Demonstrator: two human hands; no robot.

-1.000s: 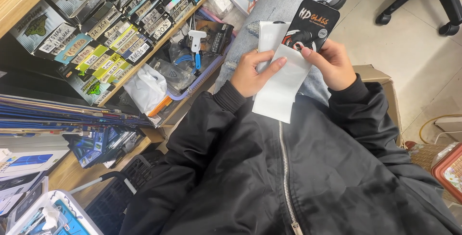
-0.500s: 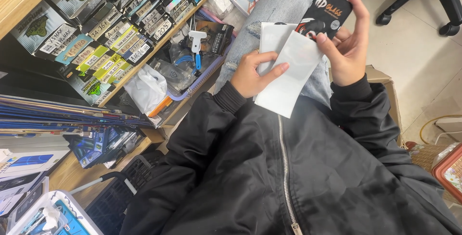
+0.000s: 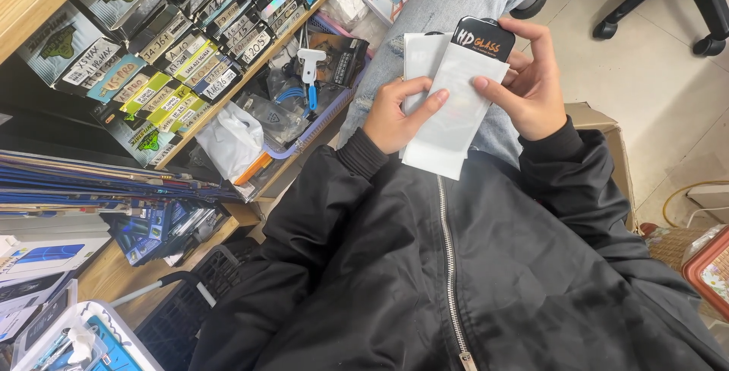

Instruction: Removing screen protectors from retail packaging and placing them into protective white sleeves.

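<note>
Cardboard boxes on the wooden shelf (image 3: 163,86): rows of small flat packages, green, yellow and black, stand packed together at the far left, well apart from both hands.
White plastic bag (image 3: 231,139): lies crumpled at the shelf's edge, beside a purple wire basket (image 3: 323,116) that holds a blue-and-white handled tool (image 3: 310,75).
Left hand (image 3: 395,116): closed on the near-left edge of the white sleeves, thumb on top and pointing across the front face toward the right hand, fingers curled behind.
White translucent flat sleeves (image 3: 452,109): a thin stack held over the lap, above the black zipped jacket (image 3: 456,265); the long axis runs from the lower end near the jacket zip up and away to the far end, tilted slightly right. A second sleeve shows behind, offset to the left.
Black card with rounded corners (image 3: 484,39): sticks out of the far end of the front sleeve, sharing its long axis; most of it is inside the sleeve.
Right hand (image 3: 531,86): closed on the sleeve's right edge, thumb pressed on the front face, fingertips wrapped over the black card's top corner.
Which hand is nearer: the right hand touches the black card; the left holds only the sleeve lower down.
Brown cardboard box (image 3: 604,132): sits just behind the right sleeve on the tiled floor (image 3: 645,75).
</note>
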